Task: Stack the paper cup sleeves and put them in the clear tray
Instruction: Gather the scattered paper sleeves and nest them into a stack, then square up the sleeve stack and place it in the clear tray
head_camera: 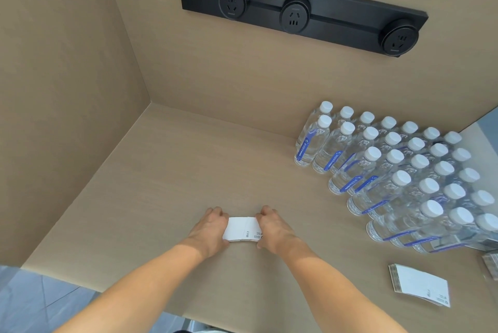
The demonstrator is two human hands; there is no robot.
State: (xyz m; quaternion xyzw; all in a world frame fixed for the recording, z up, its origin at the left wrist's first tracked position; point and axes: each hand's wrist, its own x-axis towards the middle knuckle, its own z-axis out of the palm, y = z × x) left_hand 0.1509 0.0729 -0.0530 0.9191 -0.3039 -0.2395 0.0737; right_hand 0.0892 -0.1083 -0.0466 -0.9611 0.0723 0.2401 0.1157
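- Nearest to me, both forearms reach in over the tabletop (167, 171), meeting at the middle.
- My left hand (211, 227) has its grip closed on the left end of a small stack of white cup sleeves (242, 229); fingers curl over the far edge, thumb tucked at the near corner.
- My right hand (273, 227) clamps the right end the same way, so the stack is pinched between both hands, lying flat on the tabletop.
- The top sleeve shows small dark print along its near right edge.
- Out at four o'clock from my hands, well apart, a second pile of sleeves (420, 285) lies flat, edges fanned at its left side.
- At the right border, something stacked and partly cut off; I cannot tell what it is.
- At two o'clock, rows of water bottles (393, 171) with white caps and blue labels stand packed together.
- Farthest, at twelve o'clock on the wall, a black socket rail (301, 9) carries three round outlets.
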